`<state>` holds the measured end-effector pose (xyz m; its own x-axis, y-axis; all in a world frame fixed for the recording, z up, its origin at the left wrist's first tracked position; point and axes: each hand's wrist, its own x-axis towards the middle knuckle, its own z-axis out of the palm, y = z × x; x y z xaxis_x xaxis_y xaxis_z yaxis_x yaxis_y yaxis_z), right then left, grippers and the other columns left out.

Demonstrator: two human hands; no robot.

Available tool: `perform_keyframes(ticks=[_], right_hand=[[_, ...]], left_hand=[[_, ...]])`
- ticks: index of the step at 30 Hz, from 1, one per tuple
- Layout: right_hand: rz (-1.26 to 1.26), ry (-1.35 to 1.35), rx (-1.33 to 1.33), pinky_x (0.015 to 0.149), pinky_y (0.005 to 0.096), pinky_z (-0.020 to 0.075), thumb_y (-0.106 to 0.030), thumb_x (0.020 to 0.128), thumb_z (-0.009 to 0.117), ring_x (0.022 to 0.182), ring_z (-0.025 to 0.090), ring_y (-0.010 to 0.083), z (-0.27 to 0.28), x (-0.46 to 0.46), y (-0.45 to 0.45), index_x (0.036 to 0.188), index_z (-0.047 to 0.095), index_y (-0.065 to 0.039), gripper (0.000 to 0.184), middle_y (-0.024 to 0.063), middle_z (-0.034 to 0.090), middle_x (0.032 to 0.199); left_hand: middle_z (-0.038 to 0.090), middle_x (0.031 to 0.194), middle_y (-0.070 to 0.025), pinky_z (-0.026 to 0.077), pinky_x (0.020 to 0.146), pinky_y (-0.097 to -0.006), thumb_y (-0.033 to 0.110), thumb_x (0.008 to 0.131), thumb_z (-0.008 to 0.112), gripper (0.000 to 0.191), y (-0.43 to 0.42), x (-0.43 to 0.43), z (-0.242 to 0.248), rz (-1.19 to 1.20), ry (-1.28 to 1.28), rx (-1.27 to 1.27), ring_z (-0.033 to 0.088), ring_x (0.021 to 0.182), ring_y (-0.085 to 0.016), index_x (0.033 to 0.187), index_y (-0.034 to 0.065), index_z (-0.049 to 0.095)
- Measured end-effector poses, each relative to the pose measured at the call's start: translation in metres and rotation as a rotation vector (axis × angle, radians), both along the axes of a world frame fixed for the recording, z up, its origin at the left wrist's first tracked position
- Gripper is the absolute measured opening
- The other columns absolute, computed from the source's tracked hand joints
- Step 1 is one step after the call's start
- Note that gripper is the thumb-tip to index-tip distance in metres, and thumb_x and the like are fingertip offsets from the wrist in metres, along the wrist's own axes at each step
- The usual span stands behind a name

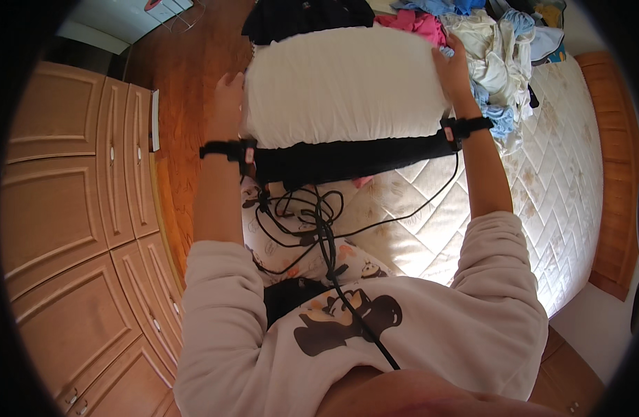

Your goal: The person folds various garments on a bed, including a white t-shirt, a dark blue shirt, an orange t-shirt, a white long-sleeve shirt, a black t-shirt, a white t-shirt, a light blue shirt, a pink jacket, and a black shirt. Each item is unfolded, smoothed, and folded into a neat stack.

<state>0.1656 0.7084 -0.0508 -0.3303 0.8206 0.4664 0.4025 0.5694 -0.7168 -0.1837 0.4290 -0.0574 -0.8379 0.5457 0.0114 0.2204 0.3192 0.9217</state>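
Observation:
A wide piece of white cloth [345, 86], gathered in fine creases along its near edge, spans the space between my two hands. My left hand [229, 101] holds its left end, fingers partly hidden behind it. At the opposite end my right hand [453, 70] grips the upper right side, beside a heap of clothes. Black fabric [350, 156] shows just below the white cloth's near edge. Whether the white cloth touches that fabric cannot be told. Each wrist wears a black strap with a small device and cable.
Tangled black cables [319, 219] run over patterned cloth at my lap. A quilted mattress [548, 182] extends right to a wooden headboard [608, 172]. Rumpled clothes [491, 57] and a black garment [309, 18] lie farther off. Wooden cabinets [51, 198] line the left, beyond the wood floor [186, 57].

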Motion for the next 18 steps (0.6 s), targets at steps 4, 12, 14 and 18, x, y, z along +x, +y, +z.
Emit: perform_keyframes(ticks=[4,12,14,18], right_hand=[[-0.008,-0.084,0.283,0.111,0.0516,0.0330,-0.041,0.089,0.068,0.133,0.046,0.0369,0.019,-0.018,-0.037,0.142,0.049,-0.010,0.065,0.0192,0.053,0.140],[-0.037,-0.777,0.240,0.112,0.0659,0.0165,-0.066,0.092,0.048,0.143,0.033,0.0356,-0.044,-0.063,-0.055,0.146,0.047,-0.021,0.070,0.0103,0.042,0.153],[0.000,-0.686,0.226,0.112,0.0663,0.0161,-0.067,0.092,0.047,0.143,0.033,0.0360,-0.068,-0.057,-0.042,0.147,0.047,-0.023,0.071,0.0106,0.042,0.154],[0.023,-0.679,0.126,0.112,0.0670,0.0158,-0.068,0.091,0.046,0.144,0.032,0.0358,-0.092,-0.046,-0.025,0.148,0.045,-0.023,0.072,0.0108,0.041,0.154]], left_hand=[[0.045,0.148,-0.0181,0.029,0.113,-0.0521,0.043,0.093,0.062,0.067,0.008,0.033,0.015,-0.115,0.806,-0.094,0.039,0.138,-0.036,0.147,0.0097,0.042],[0.023,0.162,-0.0168,0.008,0.112,-0.0711,0.074,0.087,0.048,0.088,0.057,0.077,-0.040,-0.402,0.802,-0.643,0.015,0.149,-0.042,0.156,0.0229,0.029],[0.018,0.163,-0.0184,0.006,0.112,-0.0710,0.076,0.086,0.047,0.091,0.051,0.072,-0.066,-0.395,0.720,-0.570,0.012,0.150,-0.043,0.158,0.0227,0.025],[0.006,0.165,-0.0199,0.003,0.112,-0.0695,0.078,0.085,0.048,0.098,0.045,0.059,-0.092,-0.476,0.558,-0.626,0.003,0.151,-0.041,0.160,0.0239,0.016]])
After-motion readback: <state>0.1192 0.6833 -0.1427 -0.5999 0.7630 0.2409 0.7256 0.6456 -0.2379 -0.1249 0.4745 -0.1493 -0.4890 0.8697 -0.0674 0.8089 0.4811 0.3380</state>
